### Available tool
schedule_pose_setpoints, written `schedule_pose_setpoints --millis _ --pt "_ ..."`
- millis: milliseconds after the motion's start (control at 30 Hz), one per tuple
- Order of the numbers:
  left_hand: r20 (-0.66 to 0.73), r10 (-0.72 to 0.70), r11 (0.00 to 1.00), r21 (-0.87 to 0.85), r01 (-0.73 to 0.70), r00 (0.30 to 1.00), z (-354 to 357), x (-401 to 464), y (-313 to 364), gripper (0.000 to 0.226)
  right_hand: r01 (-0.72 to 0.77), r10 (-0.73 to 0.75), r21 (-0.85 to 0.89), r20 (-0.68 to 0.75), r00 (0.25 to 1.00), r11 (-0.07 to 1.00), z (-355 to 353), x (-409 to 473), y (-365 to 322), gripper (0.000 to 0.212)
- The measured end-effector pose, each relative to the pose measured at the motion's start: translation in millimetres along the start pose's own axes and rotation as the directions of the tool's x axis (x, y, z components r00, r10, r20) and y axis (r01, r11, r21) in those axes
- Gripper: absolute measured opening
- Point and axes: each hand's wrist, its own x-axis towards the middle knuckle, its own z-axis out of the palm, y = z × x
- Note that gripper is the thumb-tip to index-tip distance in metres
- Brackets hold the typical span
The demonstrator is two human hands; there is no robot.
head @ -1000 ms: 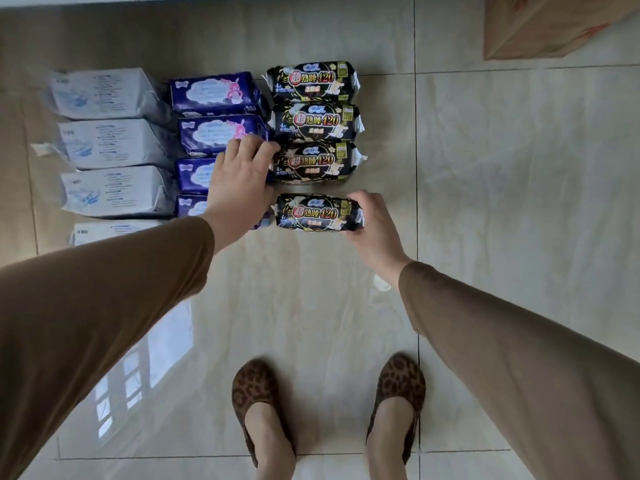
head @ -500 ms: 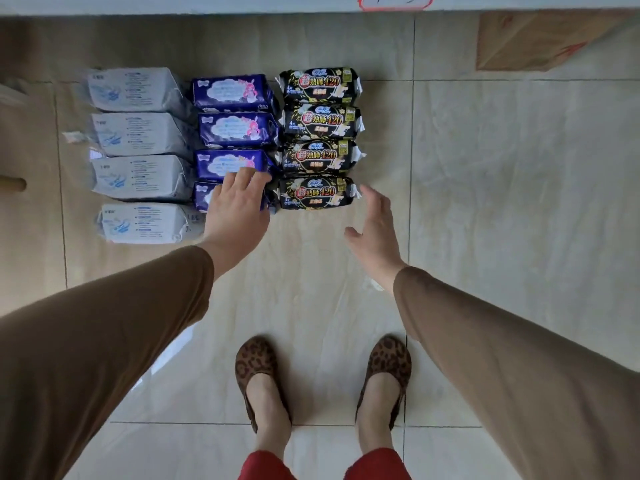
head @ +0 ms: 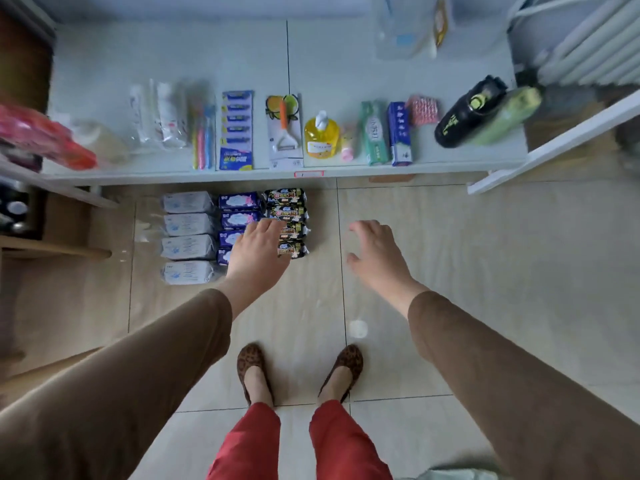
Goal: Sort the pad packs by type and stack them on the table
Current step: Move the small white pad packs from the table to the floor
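On the glossy beige tiled floor, just near of a white shelf edge, lie three columns of plastic-wrapped pad packs, the columns touching side by side. Left column: four pale grey-white packs, running from far to near. Middle column: dark blue packs with a white cloud print, of which two show in full and two more are partly covered by the left hand. Right column: four black packs with red and gold lettering, the nearer two partly hidden behind the same hand.

Left hand: palm down, fingers loosely extended and together, positioned above the near ends of the blue and black columns; it grips nothing, and whether it touches the packs cannot be told. Right hand: palm down over bare floor to the right of the black column, well apart from it, fingers spread and slightly curled, empty. Both arms wear brown sleeves.

White shelf surface, far side: toothbrushes, a yellow pump bottle, a green boxed tube, a blue boxed tube and a black flask lying on its side. Near edge of view: two leopard-print flat shoes and red trouser legs.
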Motion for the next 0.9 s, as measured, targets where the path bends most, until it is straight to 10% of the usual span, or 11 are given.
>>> schedule_pose_setpoints --millis 433,900 --pt "-0.403 0.217 0.973 0.020 -0.228 0.889 -258.7 -32.3 130.1 0.056 0.217 -0.189 0.054 -0.321 0.928 0.975 -276.8 -36.2 -105.5 0.042" --pt "-0.429 0.212 0.968 -0.029 -0.248 0.878 -384.5 110.0 139.7 0.057 0.209 -0.179 0.060 -0.326 0.928 0.976 -395.0 91.9 -154.6 0.048"
